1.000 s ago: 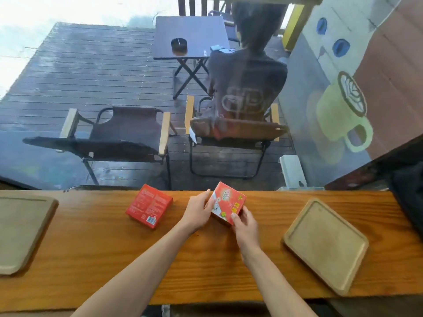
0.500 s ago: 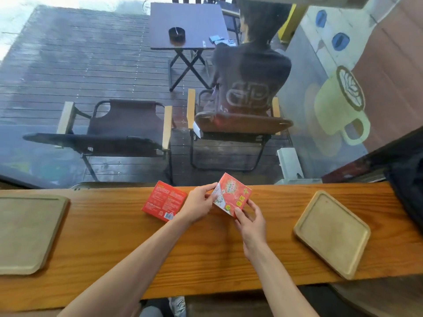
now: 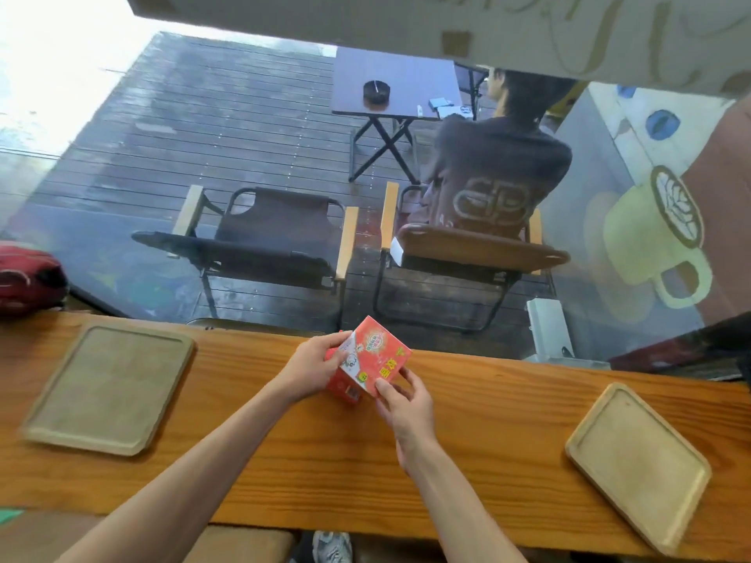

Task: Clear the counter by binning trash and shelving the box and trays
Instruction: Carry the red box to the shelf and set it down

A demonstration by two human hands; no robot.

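Both hands hold a red and white printed box lid (image 3: 376, 355) tilted just above the wooden counter (image 3: 325, 461). My left hand (image 3: 313, 369) grips its left edge and my right hand (image 3: 400, 404) pinches its lower corner. Directly beneath the lid, a second red box (image 3: 343, 390) rests on the counter, mostly hidden by the lid and my left hand. A wooden tray (image 3: 109, 386) lies flat at the left of the counter. Another wooden tray (image 3: 638, 461) lies at the right, turned at an angle.
A window runs along the counter's far edge. Beyond it, two folding chairs (image 3: 268, 245) and a small dark table (image 3: 396, 85) stand on a deck, with a person seated in the right chair. A red bag (image 3: 28, 278) sits at the counter's far left end.
The lid in my hands has moved left and now sits over the second red box, which lay apart to its left before. The camera has swung left, showing more of the left tray.
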